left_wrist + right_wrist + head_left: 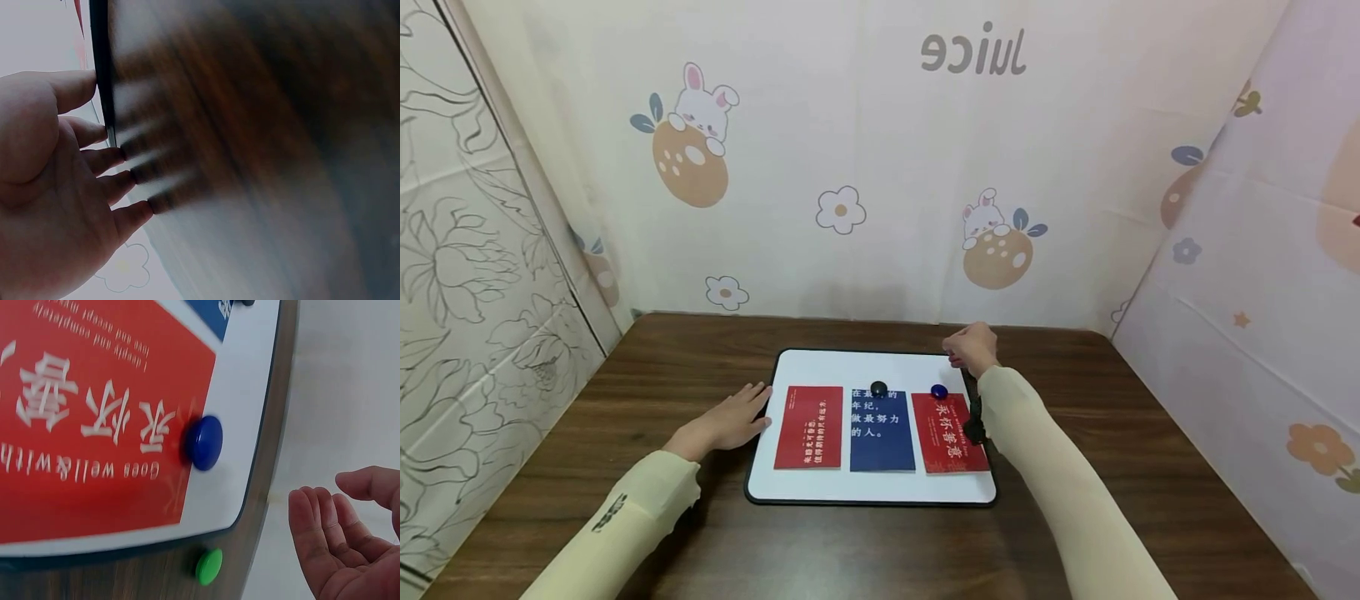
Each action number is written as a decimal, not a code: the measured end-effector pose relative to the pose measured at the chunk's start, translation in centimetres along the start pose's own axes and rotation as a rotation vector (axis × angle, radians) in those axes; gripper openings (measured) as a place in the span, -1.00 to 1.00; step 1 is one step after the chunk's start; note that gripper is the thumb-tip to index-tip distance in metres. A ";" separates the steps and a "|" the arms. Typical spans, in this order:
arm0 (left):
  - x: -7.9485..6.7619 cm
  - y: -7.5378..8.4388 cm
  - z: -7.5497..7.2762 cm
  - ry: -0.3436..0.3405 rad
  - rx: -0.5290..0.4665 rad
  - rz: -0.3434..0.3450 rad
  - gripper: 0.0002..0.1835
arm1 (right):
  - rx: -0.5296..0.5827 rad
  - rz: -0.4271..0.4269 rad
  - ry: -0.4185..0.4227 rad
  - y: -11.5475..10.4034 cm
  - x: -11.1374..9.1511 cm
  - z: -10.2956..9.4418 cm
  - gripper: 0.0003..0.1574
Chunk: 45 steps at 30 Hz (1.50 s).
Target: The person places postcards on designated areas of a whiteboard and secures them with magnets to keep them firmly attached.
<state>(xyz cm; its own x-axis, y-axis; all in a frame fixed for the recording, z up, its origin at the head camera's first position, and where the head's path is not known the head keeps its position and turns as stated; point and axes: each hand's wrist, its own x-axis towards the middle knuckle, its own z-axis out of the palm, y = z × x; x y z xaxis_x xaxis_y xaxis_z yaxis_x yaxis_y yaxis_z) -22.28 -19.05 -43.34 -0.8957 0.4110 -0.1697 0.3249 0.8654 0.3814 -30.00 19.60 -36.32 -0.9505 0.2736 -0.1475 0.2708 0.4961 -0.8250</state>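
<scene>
A whiteboard (805,492) with a black frame lies on the table. On it are a left red card (808,427), a blue card (882,450) and a right red card (119,500). A black round magnet (878,389) sits at the blue card's top edge, a blue round magnet (205,443) at the right red card's top. My left hand (732,422) touches the board's left edge with fingers spread. Above the board's far right corner, my right hand (974,346) is raised with relaxed fingers, thumb apart, holding nothing. A green magnet (209,567) lies on the table beside that corner.
The brown wooden table (865,546) extends around the board on all sides. A printed curtain (850,125) hangs behind its far edge, and further patterned cloths stand at left and right. A black device (975,430) is strapped at the right wrist.
</scene>
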 end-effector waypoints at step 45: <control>-0.2 0.4 -0.2 0.001 -0.002 -0.029 -0.31 | 0.149 0.170 0.080 7.1 2.6 -3.9 -0.32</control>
<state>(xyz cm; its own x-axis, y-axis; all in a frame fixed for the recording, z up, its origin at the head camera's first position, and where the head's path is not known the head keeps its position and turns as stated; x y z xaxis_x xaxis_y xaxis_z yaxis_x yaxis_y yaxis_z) -22.05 -18.84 -43.00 -0.9050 0.3852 -0.1803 0.2979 0.8767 0.3778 -29.92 27.03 -40.41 -0.8763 0.4106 -0.2521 0.3948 0.3118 -0.8642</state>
